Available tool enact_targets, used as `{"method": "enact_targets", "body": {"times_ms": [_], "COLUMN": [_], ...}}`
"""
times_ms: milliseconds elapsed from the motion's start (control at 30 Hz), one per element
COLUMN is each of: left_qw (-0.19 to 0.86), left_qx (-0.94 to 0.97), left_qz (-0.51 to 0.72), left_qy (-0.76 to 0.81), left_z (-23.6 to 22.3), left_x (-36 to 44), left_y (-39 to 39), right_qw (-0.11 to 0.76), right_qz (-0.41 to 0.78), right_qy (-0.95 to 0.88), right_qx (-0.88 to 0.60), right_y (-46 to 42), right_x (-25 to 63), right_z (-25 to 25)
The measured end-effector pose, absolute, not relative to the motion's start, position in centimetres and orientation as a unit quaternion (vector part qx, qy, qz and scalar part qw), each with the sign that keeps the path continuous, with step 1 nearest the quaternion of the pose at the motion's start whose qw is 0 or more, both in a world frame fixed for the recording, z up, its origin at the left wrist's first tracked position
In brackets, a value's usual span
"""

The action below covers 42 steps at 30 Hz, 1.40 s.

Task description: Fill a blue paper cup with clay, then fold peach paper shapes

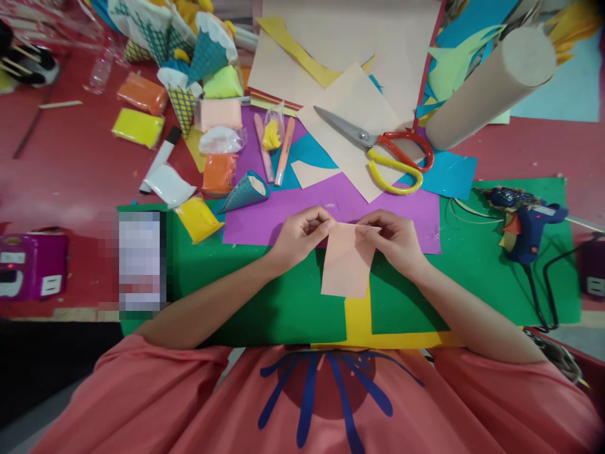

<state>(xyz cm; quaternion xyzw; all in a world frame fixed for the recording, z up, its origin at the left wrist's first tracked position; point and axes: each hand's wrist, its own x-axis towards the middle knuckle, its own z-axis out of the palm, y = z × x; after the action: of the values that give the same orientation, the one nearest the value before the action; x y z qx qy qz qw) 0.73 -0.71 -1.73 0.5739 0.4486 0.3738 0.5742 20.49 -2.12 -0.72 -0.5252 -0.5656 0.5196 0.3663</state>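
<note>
A small pale peach piece of craft sheet (347, 265) hangs between my two hands over the green sheet (265, 296). My left hand (305, 236) pinches its top left corner between thumb and fingers. At the top right corner, my right hand (392, 239) grips the same piece, its fingers curled behind the edge. Beyond my hands lies a purple sheet (302, 217). Scissors (368, 139) with one red and one yellow handle rest on a larger peach sheet (326, 113), blades partly apart and pointing left.
A blue glue gun (527, 230) with its cord lies at right. Several clay packets, such as a yellow one (198, 219), sit left, near paper cones (246, 192) and a phone (140, 261). A peach roll (491, 88) stands tilted at back right.
</note>
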Motion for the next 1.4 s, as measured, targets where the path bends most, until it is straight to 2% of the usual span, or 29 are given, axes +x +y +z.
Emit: {"method": "enact_targets", "body": {"times_ms": [333, 633, 1400], "left_qw": [0.544, 0.533, 0.515], "left_qx": [0.650, 0.637, 0.669], "left_qz": [0.290, 0.326, 0.299], "left_qy": [0.444, 0.452, 0.444], "left_z": [-1.63, -1.39, -1.41], "left_x": [0.58, 0.63, 0.59], "left_y": [-1.15, -1.21, -1.17], "right_qw": [0.333, 0.343, 0.324], "right_qz": [0.503, 0.507, 0.528], "right_qy": [-0.622, -0.604, -0.596], "right_qx": [-0.500, -0.510, -0.510], "right_y": [-2.97, -2.88, -2.91], "right_x": [20.08, 20.09, 20.13], "right_z": [-0.83, -0.95, -0.96]}}
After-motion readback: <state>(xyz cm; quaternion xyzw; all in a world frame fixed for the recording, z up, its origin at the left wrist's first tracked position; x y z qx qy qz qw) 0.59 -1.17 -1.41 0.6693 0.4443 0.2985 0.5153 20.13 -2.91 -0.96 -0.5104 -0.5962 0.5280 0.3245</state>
